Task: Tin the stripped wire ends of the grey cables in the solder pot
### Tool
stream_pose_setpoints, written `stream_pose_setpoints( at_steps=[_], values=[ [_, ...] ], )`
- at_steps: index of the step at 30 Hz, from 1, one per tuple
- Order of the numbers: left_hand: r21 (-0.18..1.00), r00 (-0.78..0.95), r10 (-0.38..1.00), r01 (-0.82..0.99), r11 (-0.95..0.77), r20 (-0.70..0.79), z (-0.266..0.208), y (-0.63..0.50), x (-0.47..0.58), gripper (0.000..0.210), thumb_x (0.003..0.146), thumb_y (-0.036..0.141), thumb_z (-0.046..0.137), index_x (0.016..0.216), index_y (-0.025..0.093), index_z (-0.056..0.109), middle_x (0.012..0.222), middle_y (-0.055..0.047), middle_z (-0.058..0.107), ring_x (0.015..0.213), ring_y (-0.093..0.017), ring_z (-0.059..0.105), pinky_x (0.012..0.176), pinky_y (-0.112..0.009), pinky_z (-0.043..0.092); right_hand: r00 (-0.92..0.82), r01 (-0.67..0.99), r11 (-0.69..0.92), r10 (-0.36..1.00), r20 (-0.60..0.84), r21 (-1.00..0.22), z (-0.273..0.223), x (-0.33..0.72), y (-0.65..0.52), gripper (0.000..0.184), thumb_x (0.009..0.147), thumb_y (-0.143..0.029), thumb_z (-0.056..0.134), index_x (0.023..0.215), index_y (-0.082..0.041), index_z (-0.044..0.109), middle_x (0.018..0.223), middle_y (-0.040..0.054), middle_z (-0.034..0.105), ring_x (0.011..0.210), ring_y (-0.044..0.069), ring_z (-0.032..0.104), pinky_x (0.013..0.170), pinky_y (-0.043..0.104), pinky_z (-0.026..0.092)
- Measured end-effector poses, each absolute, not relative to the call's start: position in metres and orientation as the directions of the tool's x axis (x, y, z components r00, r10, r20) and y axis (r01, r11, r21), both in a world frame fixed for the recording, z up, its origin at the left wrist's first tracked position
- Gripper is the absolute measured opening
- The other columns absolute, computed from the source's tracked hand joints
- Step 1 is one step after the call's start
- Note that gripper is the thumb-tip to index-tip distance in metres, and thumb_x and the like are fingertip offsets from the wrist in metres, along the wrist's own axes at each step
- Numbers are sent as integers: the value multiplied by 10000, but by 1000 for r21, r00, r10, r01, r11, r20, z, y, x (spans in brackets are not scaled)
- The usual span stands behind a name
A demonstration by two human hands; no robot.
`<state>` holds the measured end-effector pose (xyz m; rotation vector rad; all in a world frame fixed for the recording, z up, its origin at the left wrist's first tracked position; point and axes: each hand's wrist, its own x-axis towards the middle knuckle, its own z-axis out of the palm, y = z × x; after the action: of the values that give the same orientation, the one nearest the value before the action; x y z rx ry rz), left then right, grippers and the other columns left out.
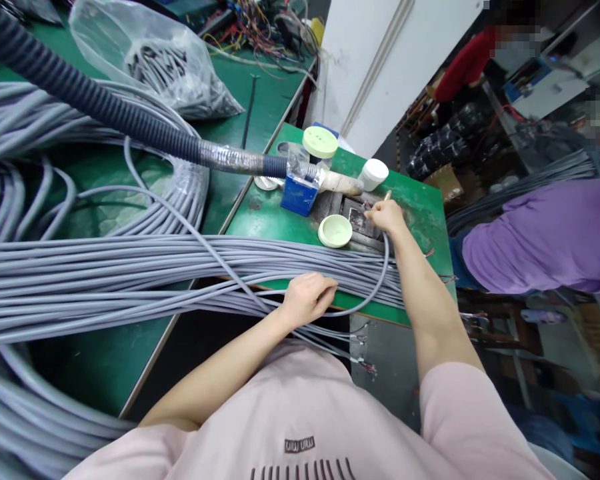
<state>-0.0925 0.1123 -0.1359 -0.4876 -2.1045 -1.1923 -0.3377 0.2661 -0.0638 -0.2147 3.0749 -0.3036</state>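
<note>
My right hand (387, 217) is closed around the end of a grey cable (384, 263), just over a dark, square metal pot (357, 219). A short pale stick (388, 195) shows beside its fingers; whether the hand holds that too, I cannot tell. The same cable loops down and back to my left hand (307, 298), whose fingers are curled around it, with the grip itself partly hidden. Under and beside the left hand runs a long bundle of grey cables (180, 260). A shallow pale-green lid (335, 231) lies open side up left of the pot.
A ribbed extraction hose (145, 127) crosses from the upper left to a nozzle by the pot, near a blue box (299, 195). A green-lidded jar (320, 142) and white jar (375, 174) stand behind. Coiled cables (190, 187) fill the left; a person in purple (545, 237) is at right.
</note>
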Motion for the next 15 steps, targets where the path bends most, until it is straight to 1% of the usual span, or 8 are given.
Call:
stream_pose_setpoints(
  at_steps=[5, 10, 15],
  values=[
    [608, -705, 1, 612, 505, 709, -135, 112, -93, 98, 900, 160, 505, 883, 162, 602, 664, -12, 630, 557, -115, 537, 574, -248, 390, -988, -134, 976, -145, -53, -173, -69, -343, 264, 131, 706, -238, 652, 596, -168, 670, 639, 54, 649, 730, 211, 629, 705, 292, 476],
    [606, -710, 8, 608, 514, 705, -137, 112, -93, 103, 899, 162, 502, 888, 163, 604, 670, -13, 633, 566, -118, 540, 577, -251, 393, -988, -125, 977, -138, -69, -174, -71, -345, 262, 119, 700, -226, 660, 602, -161, 677, 658, 69, 660, 763, 219, 632, 728, 302, 476],
    [603, -711, 5, 600, 526, 703, -138, 112, -93, 103, 902, 167, 504, 881, 162, 604, 674, -15, 638, 566, -116, 540, 580, -253, 396, -988, -126, 971, -141, -57, -202, -68, -344, 263, 156, 702, -236, 662, 567, -160, 647, 614, 52, 633, 716, 203, 617, 700, 295, 462]
  ],
)
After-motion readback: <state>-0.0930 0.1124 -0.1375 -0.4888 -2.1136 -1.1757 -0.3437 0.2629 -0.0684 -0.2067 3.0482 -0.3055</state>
